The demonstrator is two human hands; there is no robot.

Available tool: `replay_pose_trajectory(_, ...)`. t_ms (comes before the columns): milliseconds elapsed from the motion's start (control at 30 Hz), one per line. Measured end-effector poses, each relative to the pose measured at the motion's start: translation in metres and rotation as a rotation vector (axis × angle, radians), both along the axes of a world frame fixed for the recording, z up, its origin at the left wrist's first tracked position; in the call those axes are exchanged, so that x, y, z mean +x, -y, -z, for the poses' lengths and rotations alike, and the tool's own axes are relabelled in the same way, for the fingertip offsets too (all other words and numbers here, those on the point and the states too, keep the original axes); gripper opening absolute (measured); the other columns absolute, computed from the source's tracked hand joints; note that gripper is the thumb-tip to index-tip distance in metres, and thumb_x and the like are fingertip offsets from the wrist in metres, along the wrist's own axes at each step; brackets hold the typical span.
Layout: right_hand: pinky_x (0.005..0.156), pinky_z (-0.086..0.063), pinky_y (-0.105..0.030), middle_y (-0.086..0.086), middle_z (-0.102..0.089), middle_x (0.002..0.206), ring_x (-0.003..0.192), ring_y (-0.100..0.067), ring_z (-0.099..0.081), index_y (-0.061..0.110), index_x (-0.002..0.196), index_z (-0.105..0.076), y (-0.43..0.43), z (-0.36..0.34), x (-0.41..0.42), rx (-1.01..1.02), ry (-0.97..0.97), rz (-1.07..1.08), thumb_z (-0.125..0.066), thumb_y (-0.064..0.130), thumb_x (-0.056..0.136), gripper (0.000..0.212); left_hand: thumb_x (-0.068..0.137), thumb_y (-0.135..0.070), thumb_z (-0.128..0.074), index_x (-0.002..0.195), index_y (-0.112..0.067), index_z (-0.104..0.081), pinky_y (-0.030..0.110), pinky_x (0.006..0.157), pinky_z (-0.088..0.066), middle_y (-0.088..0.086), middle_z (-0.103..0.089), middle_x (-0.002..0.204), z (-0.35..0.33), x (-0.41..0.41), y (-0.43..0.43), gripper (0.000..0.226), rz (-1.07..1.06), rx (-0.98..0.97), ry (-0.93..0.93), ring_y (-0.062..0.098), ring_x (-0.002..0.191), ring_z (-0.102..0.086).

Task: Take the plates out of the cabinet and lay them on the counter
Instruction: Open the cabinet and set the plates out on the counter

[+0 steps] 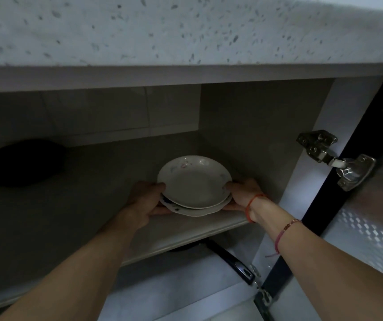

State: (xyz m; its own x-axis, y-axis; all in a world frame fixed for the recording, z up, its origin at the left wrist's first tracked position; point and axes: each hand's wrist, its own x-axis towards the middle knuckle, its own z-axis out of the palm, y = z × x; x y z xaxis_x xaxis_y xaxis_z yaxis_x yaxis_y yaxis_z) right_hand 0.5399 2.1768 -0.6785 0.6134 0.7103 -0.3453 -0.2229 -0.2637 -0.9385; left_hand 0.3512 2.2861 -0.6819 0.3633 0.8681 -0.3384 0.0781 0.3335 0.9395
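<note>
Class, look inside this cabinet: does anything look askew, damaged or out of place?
Mildly: the top plate sits shifted back on the lower plate, whose front rim shows. Below the shelf, a pan handle juts forward. No damage visible.

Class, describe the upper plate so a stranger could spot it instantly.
Below the speckled counter, find the cabinet's shelf. There the left hand and right hand hold two stacked plates. The upper plate is smooth-rimmed with faint flowers; the lower plate has a scalloped rim.
</note>
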Motion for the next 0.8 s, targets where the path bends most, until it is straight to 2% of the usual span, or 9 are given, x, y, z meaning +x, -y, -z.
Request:
replay_pose_trajectory(167, 0.053, -0.061, -0.038, -0.015, -0.065, 0.082, 0.071, -0.029, -0.065, 0.005, 0.091, -0.061, 0.008, -0.009, -0.008, -0.013, -0.005, -0.015, -0.054, 0.000, 0.092, 0.008, 0.097, -0.009, -0.055, 0.103, 0.000, -0.059, 0.040, 0.050, -0.061, 0.020, -0.066, 0.097, -0.009, -0.009, 0.005, 0.011, -0.002, 0.007, -0.010, 0.030, 0.074, -0.067)
replay_pose_trajectory(333, 0.060, -0.059, -0.042, -0.012, -0.066, 0.090, 0.078, -0.029, -0.066, 0.008, 0.100, -0.060, 0.027, -0.017, -0.020, -0.023, -0.026, -0.020, -0.054, 0.001, 0.093, 0.012, 0.097, -0.008, -0.051, 0.102, -0.003, -0.059, 0.042, 0.055, -0.061, 0.023, -0.065, 0.108, -0.014, -0.021, 0.024, 0.010, 0.011, -0.005, -0.061, 0.035, 0.083, -0.067)
replay_pose_trajectory(400, 0.058, -0.061, -0.040, -0.010, -0.066, 0.088, 0.078, -0.027, -0.067, 0.009, 0.096, -0.059, 0.038, -0.022, -0.025, -0.055, -0.024, -0.037, -0.053, 0.000, 0.092, 0.012, 0.097, -0.007, -0.050, 0.114, 0.001, -0.058, 0.042, 0.053, -0.062, 0.025, -0.065, 0.110, -0.016, -0.027, 0.036, 0.020, 0.010, -0.021, -0.074, 0.036, 0.080, -0.068)
replay_pose_trajectory(467, 0.053, -0.060, -0.037, -0.011, -0.065, 0.089, 0.076, -0.025, -0.066, 0.007, 0.099, -0.059, 0.051, -0.025, -0.030, -0.107, -0.026, -0.039, -0.055, 0.000, 0.092, 0.011, 0.097, -0.005, -0.048, 0.115, 0.000, -0.056, 0.042, 0.050, -0.060, 0.024, -0.064, 0.111, -0.022, -0.033, 0.051, 0.020, 0.012, -0.050, -0.091, 0.035, 0.076, -0.067)
replay_pose_trajectory(533, 0.049, -0.059, -0.035, -0.015, -0.065, 0.097, 0.080, -0.027, -0.066, 0.003, 0.107, -0.058, 0.066, -0.029, -0.036, -0.168, -0.037, -0.028, -0.057, 0.002, 0.091, 0.016, 0.097, -0.004, -0.048, 0.111, -0.003, -0.056, 0.041, 0.049, -0.060, 0.024, -0.064, 0.108, -0.031, -0.039, 0.068, 0.016, 0.010, -0.089, -0.114, 0.036, 0.076, -0.066)
replay_pose_trajectory(600, 0.046, -0.059, -0.034, -0.016, -0.065, 0.099, 0.081, -0.027, -0.066, 0.006, 0.098, -0.060, 0.082, -0.032, -0.044, -0.204, -0.083, -0.022, -0.057, 0.003, 0.092, 0.008, 0.095, -0.003, -0.049, 0.112, -0.002, -0.058, 0.039, 0.047, -0.061, 0.024, -0.065, 0.103, -0.039, -0.047, 0.085, 0.018, 0.003, -0.112, -0.153, 0.035, 0.074, -0.067)
replay_pose_trajectory(667, 0.044, -0.059, -0.034, -0.013, -0.064, 0.091, 0.077, -0.027, -0.064, 0.009, 0.086, -0.058, 0.102, -0.040, -0.054, -0.228, -0.141, -0.013, -0.055, 0.000, 0.091, 0.011, 0.092, -0.001, -0.052, 0.108, 0.000, -0.061, 0.037, 0.046, -0.060, 0.023, -0.066, 0.091, -0.046, -0.055, 0.103, 0.018, -0.020, -0.120, -0.203, 0.030, 0.064, -0.066)
replay_pose_trajectory(733, 0.045, -0.059, -0.037, -0.014, -0.064, 0.086, 0.075, -0.029, -0.064, 0.007, 0.082, -0.059, 0.125, -0.049, -0.065, -0.259, -0.182, -0.005, -0.054, -0.003, 0.090, 0.013, 0.090, 0.002, -0.054, 0.102, 0.000, -0.063, 0.038, 0.046, -0.060, 0.018, -0.063, 0.073, -0.055, -0.065, 0.123, 0.015, -0.053, -0.133, -0.257, 0.026, 0.054, -0.063)
replay_pose_trajectory(800, 0.047, -0.060, -0.038, -0.017, -0.064, 0.089, 0.075, -0.030, -0.064, 0.005, 0.081, -0.060, 0.148, -0.059, -0.073, -0.303, -0.193, -0.026, -0.055, -0.002, 0.090, 0.013, 0.089, 0.004, -0.052, 0.100, -0.001, -0.063, 0.039, 0.048, -0.061, 0.014, -0.061, 0.067, -0.067, -0.074, 0.143, 0.016, -0.038, -0.162, -0.289, 0.027, 0.057, -0.061)
